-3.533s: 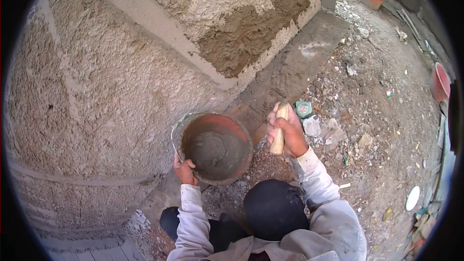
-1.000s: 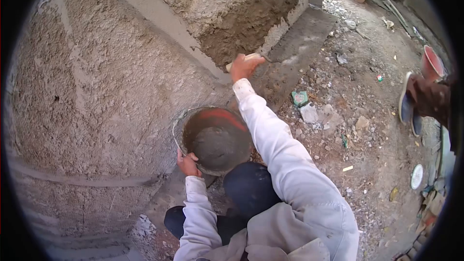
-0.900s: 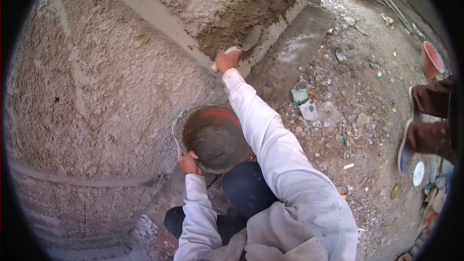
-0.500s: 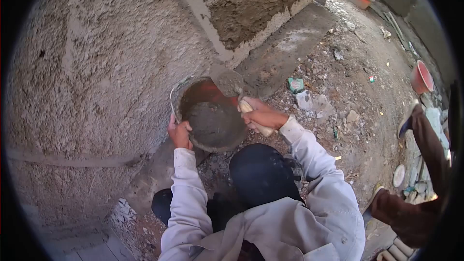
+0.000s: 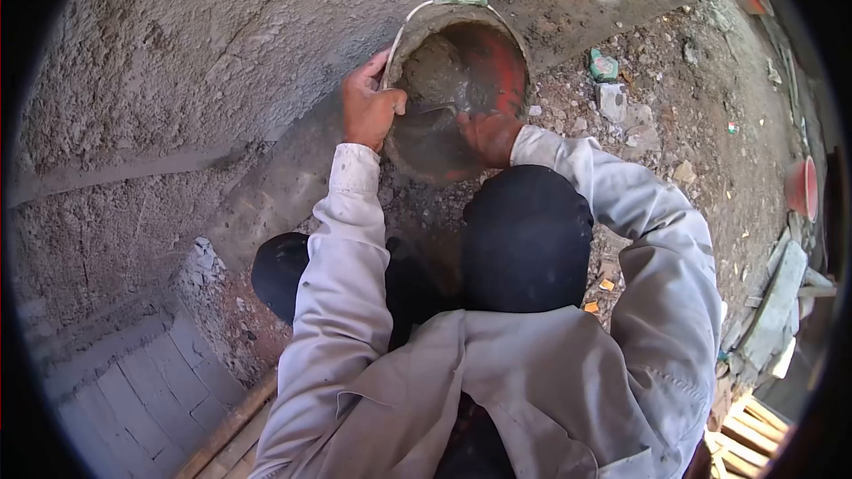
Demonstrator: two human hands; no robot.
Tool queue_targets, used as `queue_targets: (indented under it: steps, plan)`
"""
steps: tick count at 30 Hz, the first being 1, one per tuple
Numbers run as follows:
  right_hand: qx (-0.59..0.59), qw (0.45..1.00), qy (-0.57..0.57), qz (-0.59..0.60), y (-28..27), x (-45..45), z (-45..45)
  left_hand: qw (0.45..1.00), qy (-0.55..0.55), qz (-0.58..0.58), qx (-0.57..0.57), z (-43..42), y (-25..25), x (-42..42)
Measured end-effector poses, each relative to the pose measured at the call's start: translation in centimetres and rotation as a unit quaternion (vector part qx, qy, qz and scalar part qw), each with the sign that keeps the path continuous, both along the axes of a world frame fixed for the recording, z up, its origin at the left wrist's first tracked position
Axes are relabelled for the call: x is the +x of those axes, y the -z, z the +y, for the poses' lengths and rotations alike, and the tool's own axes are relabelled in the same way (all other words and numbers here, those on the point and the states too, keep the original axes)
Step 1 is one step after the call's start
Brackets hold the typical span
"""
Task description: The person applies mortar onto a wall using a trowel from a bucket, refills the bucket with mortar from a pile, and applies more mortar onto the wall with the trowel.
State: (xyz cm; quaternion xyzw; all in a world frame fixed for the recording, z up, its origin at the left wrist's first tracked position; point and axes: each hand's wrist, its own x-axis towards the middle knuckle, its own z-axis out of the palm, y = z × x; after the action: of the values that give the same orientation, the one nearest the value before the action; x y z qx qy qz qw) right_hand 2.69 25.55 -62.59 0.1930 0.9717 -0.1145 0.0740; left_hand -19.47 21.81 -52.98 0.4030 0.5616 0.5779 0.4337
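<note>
A red bucket coated with grey mortar is tipped toward me beside the rough wall, its wire handle and green grip standing up at the far rim. My left hand is closed on the bucket's left rim, thumb over the edge. Inside the bucket, low on its right side, my right hand is wrapped round a trowel. Only a thin stretch of the trowel's metal shows against the mortar; its wooden handle is hidden by the hand.
The roughcast wall rises on the left. Rubble covers the ground to the right, with a green crumpled packet and a white broken block. Another red bucket stands at far right. Wooden strips lie at lower right.
The trowel has gone from above the bucket's right rim down into the mortar. My view has shifted, and the bucket leans more toward me. A person's legs at right have left view.
</note>
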Motion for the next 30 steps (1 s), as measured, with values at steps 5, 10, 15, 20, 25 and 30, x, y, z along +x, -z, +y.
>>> queue_targets:
  steps: [5,10,15,20,25,30]
  plan:
    - [-0.011,0.975,0.202,0.088,-1.2,0.4,2.1,0.998,0.023,0.046,0.022,-0.5,0.9,1.9]
    - [-0.112,0.983,0.141,-0.023,2.3,3.3,-0.6,1.0,0.021,-0.007,0.021,-0.7,-0.7,3.3]
    - [-0.199,0.932,0.287,0.099,3.5,4.9,0.1,0.995,0.057,0.083,0.027,-1.2,0.7,4.1]
    - [-0.768,0.561,0.287,0.114,6.5,3.5,0.7,0.992,0.043,0.091,0.071,-1.3,0.5,6.1]
    - [-0.91,0.339,0.186,0.149,0.5,2.0,-0.8,0.996,-0.022,0.054,0.061,-1.1,1.5,4.6]
    - [-0.931,0.277,0.157,0.181,-2.7,1.4,-0.4,0.993,-0.106,-0.042,0.03,-1.2,1.0,1.4]
